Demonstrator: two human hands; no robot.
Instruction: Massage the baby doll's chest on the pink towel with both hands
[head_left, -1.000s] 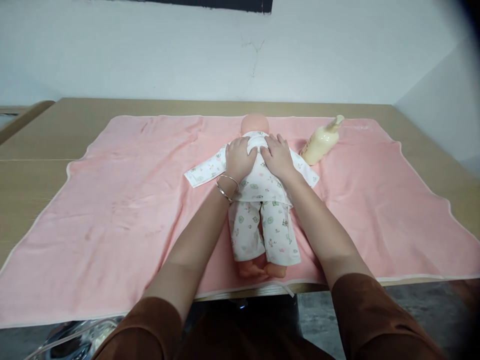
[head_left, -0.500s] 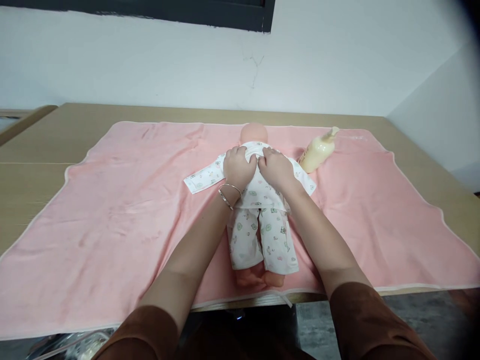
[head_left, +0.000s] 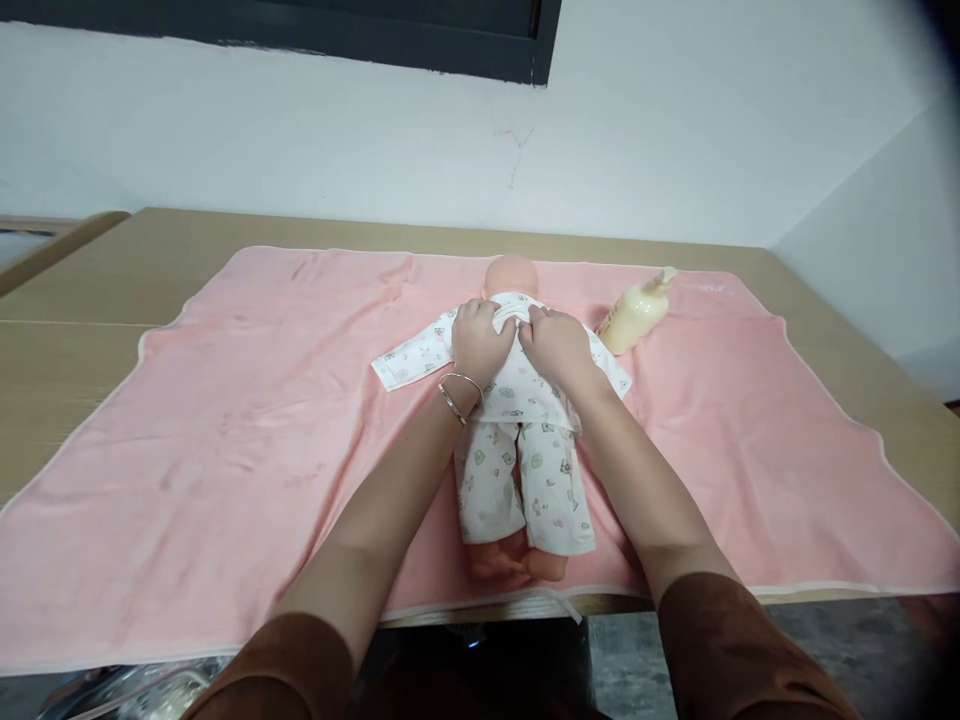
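Observation:
A baby doll (head_left: 511, 275) lies stretched out on a pink blanket (head_left: 247, 420), its head toward the wall and its bare feet toward me. It wears a white printed baby shirt (head_left: 517, 390) and matching pants (head_left: 555, 485). My left hand (head_left: 481, 342), with a bangle at the wrist, pinches the shirt's fabric at the upper chest or back; which side faces up I cannot tell. Close beside it, my right hand (head_left: 556, 345) grips the same cloth, thumbs nearly meeting. Folds bunch between them. Both shirt sleeves spread outward, the left one flat.
A cream pump bottle (head_left: 636, 313) lies tilted on the blanket, right of the doll. Under the blanket is a wooden table (head_left: 67, 380), with a white wall (head_left: 360, 150) behind it. Clear plastic bags (head_left: 169, 690) show below the front edge at left.
The view has tilted up slightly. Both hands stay at the upper shirt, and the cloth between them looks a little more gathered.

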